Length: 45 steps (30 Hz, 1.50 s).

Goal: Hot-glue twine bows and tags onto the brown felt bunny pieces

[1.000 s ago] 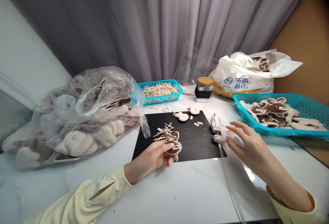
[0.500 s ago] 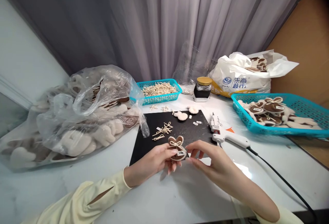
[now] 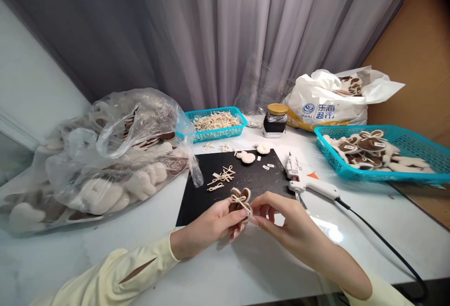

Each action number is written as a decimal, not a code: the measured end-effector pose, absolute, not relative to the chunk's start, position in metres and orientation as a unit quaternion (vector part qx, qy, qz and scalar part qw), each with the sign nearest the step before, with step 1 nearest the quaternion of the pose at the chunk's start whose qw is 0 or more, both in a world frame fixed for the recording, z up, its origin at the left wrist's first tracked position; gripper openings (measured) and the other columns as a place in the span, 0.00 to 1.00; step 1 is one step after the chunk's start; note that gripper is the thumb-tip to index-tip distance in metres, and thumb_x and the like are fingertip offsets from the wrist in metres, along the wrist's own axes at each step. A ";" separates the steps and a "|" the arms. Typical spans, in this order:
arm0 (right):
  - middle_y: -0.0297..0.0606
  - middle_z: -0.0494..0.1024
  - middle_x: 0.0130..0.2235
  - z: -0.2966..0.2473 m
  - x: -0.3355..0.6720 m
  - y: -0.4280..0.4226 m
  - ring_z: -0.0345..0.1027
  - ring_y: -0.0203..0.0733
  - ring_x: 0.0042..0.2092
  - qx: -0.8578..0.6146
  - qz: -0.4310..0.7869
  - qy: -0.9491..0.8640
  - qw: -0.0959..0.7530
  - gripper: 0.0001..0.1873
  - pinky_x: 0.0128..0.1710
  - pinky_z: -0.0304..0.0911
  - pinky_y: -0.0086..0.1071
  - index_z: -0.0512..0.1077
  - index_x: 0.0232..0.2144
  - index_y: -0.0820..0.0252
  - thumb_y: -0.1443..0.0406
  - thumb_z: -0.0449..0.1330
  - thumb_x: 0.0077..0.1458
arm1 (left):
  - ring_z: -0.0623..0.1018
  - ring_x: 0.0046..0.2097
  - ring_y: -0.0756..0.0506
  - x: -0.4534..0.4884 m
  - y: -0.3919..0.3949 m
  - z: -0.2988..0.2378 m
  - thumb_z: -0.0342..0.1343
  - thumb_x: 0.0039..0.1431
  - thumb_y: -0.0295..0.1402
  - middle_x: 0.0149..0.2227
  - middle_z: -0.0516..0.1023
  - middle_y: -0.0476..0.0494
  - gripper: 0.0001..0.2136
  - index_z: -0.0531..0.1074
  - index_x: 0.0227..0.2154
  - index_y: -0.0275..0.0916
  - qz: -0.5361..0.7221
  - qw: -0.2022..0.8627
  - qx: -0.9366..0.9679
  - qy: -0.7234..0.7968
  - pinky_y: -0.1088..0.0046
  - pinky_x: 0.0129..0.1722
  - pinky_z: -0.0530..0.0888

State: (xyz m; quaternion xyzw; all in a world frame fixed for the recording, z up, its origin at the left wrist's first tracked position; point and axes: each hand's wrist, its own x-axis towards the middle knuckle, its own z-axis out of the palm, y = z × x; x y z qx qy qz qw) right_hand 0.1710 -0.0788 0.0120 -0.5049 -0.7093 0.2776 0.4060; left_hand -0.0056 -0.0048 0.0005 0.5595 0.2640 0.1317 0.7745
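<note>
My left hand [image 3: 207, 228] pinches a small brown plush piece [image 3: 240, 199] with a cream string bow on it, just above the front edge of a black mat [image 3: 262, 182]. My right hand [image 3: 286, 219] meets it from the right, thumb and forefinger pressed on the piece's lower right side. Both hands are closed on the same piece. A white glue gun [image 3: 305, 180] lies on the table right of the mat, its black cord trailing to the lower right. Loose string bows [image 3: 221, 177] and cream plush pieces [image 3: 248, 157] lie on the mat.
A large clear bag of plush shapes [image 3: 101, 156] fills the left. At the back stand a small teal basket of bows [image 3: 214, 122], a dark jar with a gold lid [image 3: 274, 119] and a white shopping bag [image 3: 330, 104]. A teal basket of finished pieces [image 3: 378, 153] sits right.
My right hand let go of the glue gun and came left to the plush piece, now pinching it together with my left hand. The piece has tilted slightly towards me.
</note>
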 end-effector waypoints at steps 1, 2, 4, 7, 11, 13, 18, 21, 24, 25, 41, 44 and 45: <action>0.35 0.72 0.29 0.012 0.171 -0.079 0.65 0.34 0.29 -0.506 0.279 -0.709 0.405 0.02 0.26 0.59 0.25 0.69 0.33 0.62 0.70 0.56 0.54 | 0.62 0.25 0.54 -0.006 -0.005 0.001 0.52 0.59 0.39 0.24 0.63 0.53 0.10 0.62 0.32 0.36 0.132 0.775 0.560 0.263 0.77 0.26 0.60; 0.35 0.72 0.28 0.013 0.171 -0.079 0.65 0.34 0.29 -0.506 0.279 -0.709 0.404 0.02 0.25 0.59 0.25 0.69 0.33 0.62 0.70 0.56 0.54 | 0.62 0.25 0.54 -0.006 -0.005 0.001 0.52 0.59 0.39 0.24 0.63 0.53 0.10 0.62 0.32 0.36 0.132 0.775 0.560 0.262 0.77 0.26 0.60; 0.35 0.72 0.28 0.013 0.170 -0.079 0.65 0.34 0.28 -0.506 0.280 -0.710 0.403 0.03 0.24 0.58 0.25 0.69 0.33 0.62 0.70 0.56 0.55 | 0.62 0.25 0.54 -0.006 -0.005 0.002 0.52 0.59 0.38 0.24 0.63 0.53 0.10 0.62 0.32 0.36 0.129 0.776 0.561 0.259 0.77 0.26 0.60; 0.35 0.72 0.28 0.012 0.170 -0.079 0.65 0.34 0.28 -0.506 0.279 -0.709 0.404 0.03 0.24 0.58 0.25 0.69 0.33 0.62 0.70 0.56 0.54 | 0.62 0.25 0.54 -0.007 -0.005 0.002 0.51 0.60 0.39 0.24 0.63 0.53 0.10 0.62 0.31 0.36 0.125 0.779 0.563 0.248 0.77 0.25 0.60; 0.34 0.72 0.27 0.010 0.172 -0.078 0.65 0.34 0.28 -0.506 0.279 -0.710 0.403 0.03 0.26 0.59 0.25 0.70 0.32 0.62 0.69 0.56 0.55 | 0.61 0.25 0.54 -0.007 -0.005 0.003 0.50 0.61 0.38 0.23 0.62 0.53 0.10 0.62 0.30 0.36 0.126 0.782 0.565 0.231 0.76 0.25 0.60; 0.34 0.72 0.27 0.009 0.173 -0.077 0.65 0.34 0.28 -0.508 0.278 -0.709 0.403 0.03 0.26 0.59 0.25 0.69 0.32 0.61 0.69 0.55 0.55 | 0.61 0.25 0.54 -0.006 -0.005 0.003 0.50 0.61 0.38 0.23 0.61 0.53 0.10 0.62 0.30 0.36 0.130 0.784 0.564 0.224 0.76 0.25 0.60; 0.34 0.72 0.27 0.011 0.173 -0.079 0.65 0.34 0.27 -0.517 0.272 -0.707 0.398 0.05 0.26 0.60 0.25 0.70 0.32 0.61 0.69 0.53 0.57 | 0.60 0.26 0.54 -0.004 -0.004 0.003 0.50 0.60 0.40 0.25 0.60 0.53 0.11 0.62 0.31 0.36 0.139 0.776 0.568 0.236 0.77 0.25 0.61; 0.34 0.72 0.27 0.010 0.179 -0.078 0.65 0.35 0.27 -0.533 0.243 -0.711 0.389 0.06 0.26 0.61 0.26 0.69 0.34 0.59 0.68 0.52 0.58 | 0.61 0.26 0.54 -0.003 -0.004 0.003 0.51 0.59 0.41 0.26 0.60 0.53 0.11 0.63 0.33 0.36 0.143 0.774 0.565 0.247 0.77 0.25 0.61; 0.40 0.74 0.34 0.000 0.203 -0.075 0.69 0.39 0.33 -0.565 0.154 -0.728 0.356 0.09 0.31 0.66 0.30 0.68 0.38 0.60 0.66 0.50 0.58 | 0.63 0.26 0.54 -0.003 -0.003 0.003 0.54 0.57 0.42 0.27 0.60 0.53 0.13 0.62 0.31 0.37 0.156 0.784 0.548 0.248 0.77 0.25 0.60; 0.44 0.75 0.38 -0.006 0.216 -0.075 0.70 0.42 0.37 -0.579 0.111 -0.737 0.331 0.11 0.35 0.67 0.34 0.68 0.40 0.61 0.66 0.49 0.58 | 0.63 0.27 0.54 -0.003 -0.003 0.003 0.55 0.56 0.42 0.27 0.61 0.53 0.13 0.62 0.31 0.37 0.163 0.785 0.542 0.250 0.77 0.25 0.60; 0.53 0.68 0.48 -0.050 0.304 -0.066 0.66 0.54 0.47 -0.716 -0.088 -0.685 0.102 0.23 0.40 0.65 0.41 0.66 0.46 0.66 0.70 0.49 0.46 | 0.55 0.20 0.57 -0.011 0.004 0.008 0.58 0.55 0.34 0.22 0.64 0.52 0.10 0.66 0.26 0.33 0.132 0.895 0.394 0.162 0.79 0.23 0.55; 0.52 0.67 0.46 -0.047 0.299 -0.065 0.69 0.52 0.41 -0.729 -0.087 -0.671 0.106 0.18 0.36 0.65 0.40 0.67 0.42 0.65 0.70 0.49 0.45 | 0.51 0.19 0.57 -0.016 0.006 0.005 0.59 0.55 0.34 0.20 0.62 0.54 0.09 0.67 0.30 0.33 0.125 0.913 0.358 0.151 0.80 0.22 0.56; 0.51 0.67 0.46 -0.046 0.297 -0.066 0.70 0.50 0.38 -0.734 -0.083 -0.665 0.105 0.16 0.34 0.65 0.39 0.66 0.40 0.64 0.70 0.49 0.46 | 0.50 0.18 0.57 -0.017 0.006 0.004 0.59 0.55 0.33 0.20 0.61 0.55 0.08 0.67 0.31 0.33 0.123 0.916 0.351 0.148 0.80 0.22 0.56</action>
